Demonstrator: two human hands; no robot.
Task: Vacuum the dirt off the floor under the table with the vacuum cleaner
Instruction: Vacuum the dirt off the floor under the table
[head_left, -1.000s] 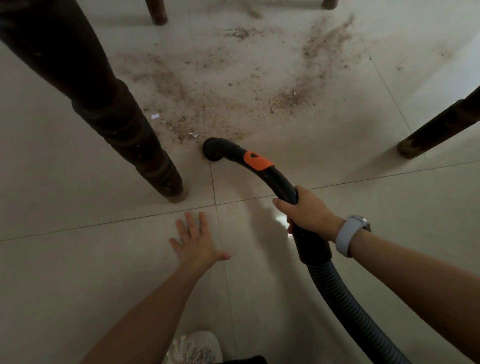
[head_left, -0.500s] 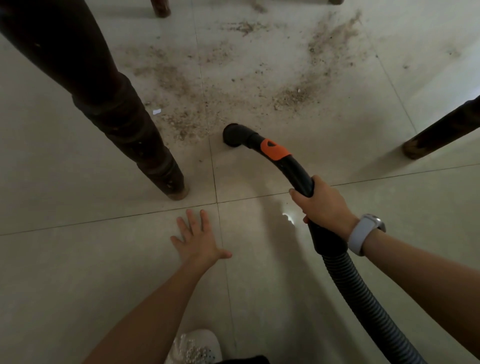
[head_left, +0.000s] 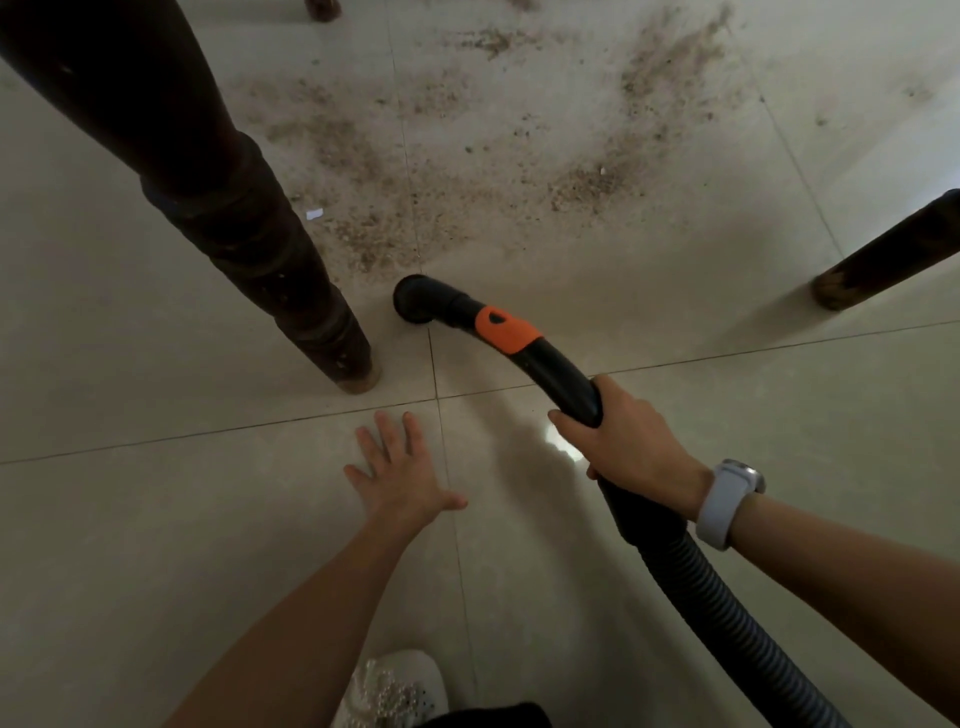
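Note:
Brown dirt (head_left: 467, 171) is scattered over the pale floor tiles between the table legs. The black vacuum nozzle (head_left: 413, 301) points down at the floor at the near edge of the dirt, by a tile joint. Its curved black handle has an orange band (head_left: 506, 330). My right hand (head_left: 623, 441), with a pale watch on the wrist, grips the handle where it meets the ribbed grey hose (head_left: 727, 608). My left hand (head_left: 400, 473) rests flat on the floor, fingers spread, to the left of the hose.
A thick dark table leg (head_left: 249, 234) stands just left of the nozzle. Another leg (head_left: 883, 260) is at the right edge, and a third foot (head_left: 322, 8) at the top. A small white scrap (head_left: 314, 213) lies by the dirt. My white shoe (head_left: 395, 691) is at the bottom.
The nozzle swung right and farther into the dirt, then came back toward me and left, beside the near table leg. My left hand stayed flat on the floor.

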